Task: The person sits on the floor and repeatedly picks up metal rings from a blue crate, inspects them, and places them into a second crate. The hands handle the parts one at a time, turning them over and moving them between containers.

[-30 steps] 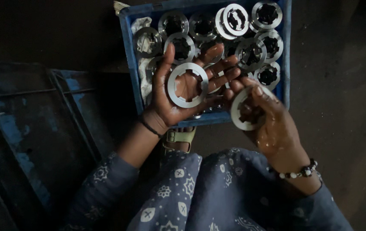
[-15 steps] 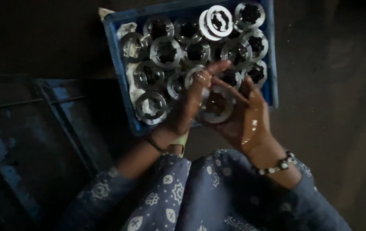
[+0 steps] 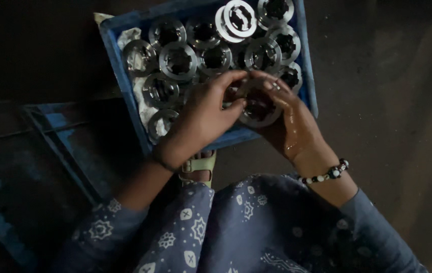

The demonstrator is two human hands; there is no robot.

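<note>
Right now I am watching both hands meeting over the near edge of the blue crate [image 3: 120,65]. My left hand [image 3: 203,119] is curling its fingers over the top of a metal ring [image 3: 259,108], and my right hand [image 3: 289,124] is cupping that same ring from below and the side, so the 2 hands are closing on 1 part between them. The ring is sitting just above the crate's front right corner, partly hidden by fingers. Behind it the crate is holding many more rings [image 3: 178,60], packed close in rows, with 1 white one [image 3: 238,19] lying on top at the far side.

To do this well, I judge I should be keeping the ring level, gripping it by the rim and not the notched bore, since the right hand is looking wet or oily and a slip seems likely. I would be holding it low over the crate, clear of my sandal [image 3: 198,167].
</note>
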